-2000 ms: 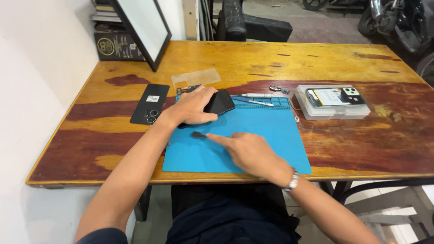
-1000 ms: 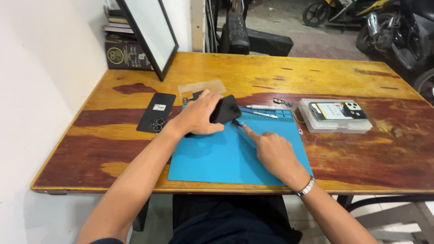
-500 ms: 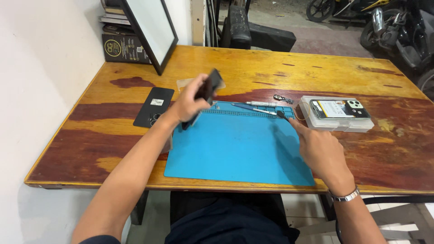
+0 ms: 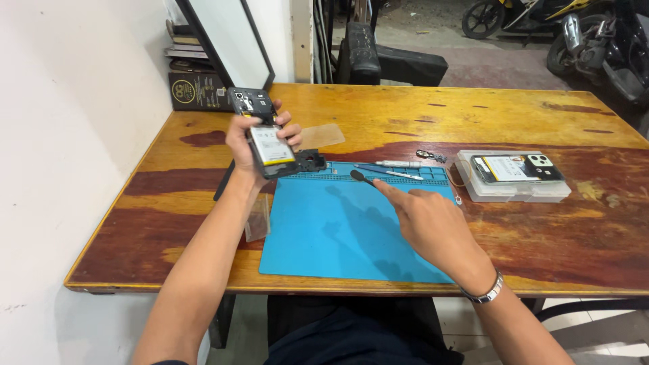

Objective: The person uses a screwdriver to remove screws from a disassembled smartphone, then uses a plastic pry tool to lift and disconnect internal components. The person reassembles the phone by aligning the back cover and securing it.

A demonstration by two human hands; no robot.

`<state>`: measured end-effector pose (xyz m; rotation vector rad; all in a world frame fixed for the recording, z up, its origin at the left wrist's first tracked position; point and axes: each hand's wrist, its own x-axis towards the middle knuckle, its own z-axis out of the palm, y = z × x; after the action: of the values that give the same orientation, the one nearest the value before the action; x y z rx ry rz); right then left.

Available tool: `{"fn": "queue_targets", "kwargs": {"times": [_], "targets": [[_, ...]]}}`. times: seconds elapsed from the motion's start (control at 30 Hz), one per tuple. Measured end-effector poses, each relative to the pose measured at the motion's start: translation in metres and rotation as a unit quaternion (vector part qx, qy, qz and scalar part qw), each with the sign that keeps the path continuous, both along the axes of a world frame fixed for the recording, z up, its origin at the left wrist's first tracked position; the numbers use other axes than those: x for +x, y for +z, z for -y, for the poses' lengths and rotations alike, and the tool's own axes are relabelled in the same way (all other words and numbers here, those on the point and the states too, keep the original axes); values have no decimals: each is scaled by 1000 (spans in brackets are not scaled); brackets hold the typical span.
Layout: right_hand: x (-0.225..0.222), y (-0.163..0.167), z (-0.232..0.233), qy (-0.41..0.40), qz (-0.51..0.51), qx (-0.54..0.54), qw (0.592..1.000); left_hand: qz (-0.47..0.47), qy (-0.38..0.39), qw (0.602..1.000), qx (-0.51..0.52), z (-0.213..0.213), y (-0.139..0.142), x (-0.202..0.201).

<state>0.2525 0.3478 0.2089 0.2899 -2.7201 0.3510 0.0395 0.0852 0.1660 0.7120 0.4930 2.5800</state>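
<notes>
Where wooden table (image 4: 405, 111) stands, motorcycles (image 4: 581, 34) park.

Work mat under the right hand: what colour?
Plain blue work mat, clearest in the head view, under the right hand.
</notes>
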Motion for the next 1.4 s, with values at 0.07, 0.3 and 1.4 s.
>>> {"fn": "queue_targets", "kwargs": {"times": [0.07,0.3,1.4], "targets": [[-2,-1,1,2,11,2,1000,3,33,999,-35,-1,3,1],[-7,-5,-7,12,19,-4,1000,-19,81,982,-171,-10,6,2],[24,-33,-100,-224,58,105,967,-430,192,392,-790,-36,9,41]]}}
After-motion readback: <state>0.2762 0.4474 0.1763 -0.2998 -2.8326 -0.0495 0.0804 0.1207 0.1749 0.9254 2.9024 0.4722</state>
